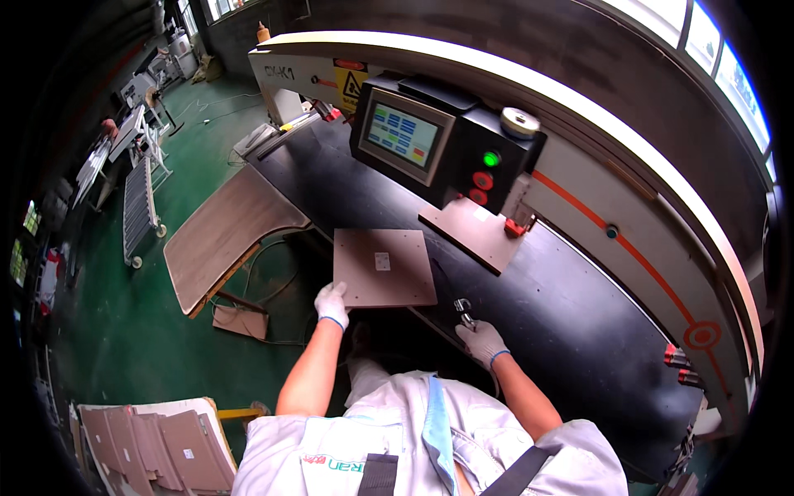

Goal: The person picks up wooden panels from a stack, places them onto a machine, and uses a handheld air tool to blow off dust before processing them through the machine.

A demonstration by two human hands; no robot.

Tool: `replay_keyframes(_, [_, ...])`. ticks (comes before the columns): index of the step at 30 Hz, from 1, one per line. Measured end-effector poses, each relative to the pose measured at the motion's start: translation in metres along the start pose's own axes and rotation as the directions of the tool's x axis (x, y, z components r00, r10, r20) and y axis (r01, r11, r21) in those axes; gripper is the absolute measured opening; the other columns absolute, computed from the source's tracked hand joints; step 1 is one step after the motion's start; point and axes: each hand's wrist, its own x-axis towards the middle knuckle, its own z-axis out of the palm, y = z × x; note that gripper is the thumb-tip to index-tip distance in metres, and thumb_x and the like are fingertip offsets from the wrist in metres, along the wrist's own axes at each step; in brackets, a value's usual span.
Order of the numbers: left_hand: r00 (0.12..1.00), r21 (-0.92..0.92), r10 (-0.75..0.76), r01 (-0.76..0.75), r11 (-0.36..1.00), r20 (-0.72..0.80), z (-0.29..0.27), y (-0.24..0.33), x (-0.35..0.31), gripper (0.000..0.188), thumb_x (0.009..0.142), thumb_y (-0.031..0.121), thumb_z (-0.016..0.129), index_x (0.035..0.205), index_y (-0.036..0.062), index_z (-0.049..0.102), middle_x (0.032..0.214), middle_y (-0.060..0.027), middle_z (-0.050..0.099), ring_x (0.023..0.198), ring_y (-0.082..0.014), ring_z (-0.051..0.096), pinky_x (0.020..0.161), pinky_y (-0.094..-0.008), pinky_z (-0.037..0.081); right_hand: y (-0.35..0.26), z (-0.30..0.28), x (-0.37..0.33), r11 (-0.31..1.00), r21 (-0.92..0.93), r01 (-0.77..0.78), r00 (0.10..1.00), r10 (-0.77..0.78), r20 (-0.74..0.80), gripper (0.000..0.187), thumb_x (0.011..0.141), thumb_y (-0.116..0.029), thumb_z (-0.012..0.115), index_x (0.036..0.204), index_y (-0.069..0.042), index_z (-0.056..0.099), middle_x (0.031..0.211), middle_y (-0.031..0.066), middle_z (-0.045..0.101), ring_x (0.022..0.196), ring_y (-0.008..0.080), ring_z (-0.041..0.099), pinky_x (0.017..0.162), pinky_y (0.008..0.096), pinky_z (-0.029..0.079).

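In the head view, we are standing at the near edge of a long black worktop (571, 322), which is slanting from upper left to lower right. A grey beam (579, 202) with an orange stripe is bounding its far side, and a black control box (403, 132) with a lit screen is overhanging it. A wide stretch of black surface is running between our right side and the beam; a narrower strip is separating the square brown panel (385, 277) from a second brown panel (480, 236) under the box. A curved board (231, 236) is standing left of the worktop, above the green floor (141, 347).

The square panel is lying flat, label up, its near-left part reaching past the worktop's front edge. Our gloved left grip (332, 304) is holding it at that near-left corner. Our gloved right grip (481, 342) is closing around a shiny metal tool (463, 308), whose head is pointing away from us, just beyond the panel's near-right corner and apart from it.
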Motion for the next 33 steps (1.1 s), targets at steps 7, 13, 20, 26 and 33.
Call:
replay_keyframes(7, [0.983,0.286,0.106,-0.147,0.947,0.153,-0.033,0.161,0.276,0.037,0.099,0.016,0.071,0.131,-0.0030,0.069,0.113,-0.0128,0.076,0.103,-0.0263,0.073,0.092,-0.0400,0.058,-0.088,0.079,0.087,0.999,-0.042,-0.022,1.000,0.021,-0.019,0.051,0.098,-0.049,0.070,0.088,0.001,0.070,0.072,0.0134,0.070,0.069,0.0271,0.071,0.070,0.0424,0.054])
replay_keyframes(13, [0.853,0.932,0.376,-0.340,-0.126,0.362,0.085,0.236,0.346,0.085,0.084,0.056,0.079,0.153,0.0123,0.058,0.163,-0.0243,0.045,0.155,-0.0382,0.035,0.123,-0.0590,0.028,-0.187,0.124,0.130,0.985,0.031,-0.172,0.985,0.173,-0.001,0.038,0.099,-0.038,0.073,0.084,-0.003,0.067,0.071,0.0066,0.067,0.064,0.0167,0.063,0.063,0.0362,0.049])
replay_keyframes(20, [0.749,0.714,0.041,-0.612,-0.341,0.661,0.101,0.193,0.406,0.110,0.081,0.081,0.066,0.166,0.0179,0.038,0.175,-0.0215,0.021,0.162,-0.0495,0.008,0.124,-0.0753,0.009,-0.255,0.137,0.171,0.945,0.034,-0.326,0.945,0.326,-0.007,0.039,0.098,-0.040,0.073,0.094,-0.001,0.070,0.076,0.0076,0.071,0.072,0.0177,0.068,0.071,0.0362,0.053])
replay_keyframes(26, [0.800,0.761,0.044,-0.550,-0.345,0.598,0.195,0.230,0.512,0.108,0.083,0.081,0.064,0.168,0.0224,0.036,0.176,-0.0145,0.021,0.163,-0.0464,0.009,0.125,-0.0738,0.009,-0.301,0.145,0.189,0.914,-0.070,-0.399,0.913,0.390,-0.119,0.042,0.098,-0.043,0.072,0.094,-0.001,0.070,0.077,0.0094,0.072,0.073,0.0206,0.071,0.072,0.0378,0.054])
replay_keyframes(33, [0.842,0.791,-0.044,-0.522,-0.319,0.538,0.231,0.259,0.556,0.110,0.081,0.077,0.069,0.170,0.0254,0.031,0.179,-0.0133,0.013,0.164,-0.0442,0.002,0.123,-0.0769,0.005,-0.290,0.145,0.182,0.829,-0.084,-0.553,0.819,0.522,-0.236,0.050,0.096,-0.050,0.070,0.095,0.000,0.072,0.080,0.0149,0.073,0.079,0.0286,0.072,0.076,0.0425,0.053])
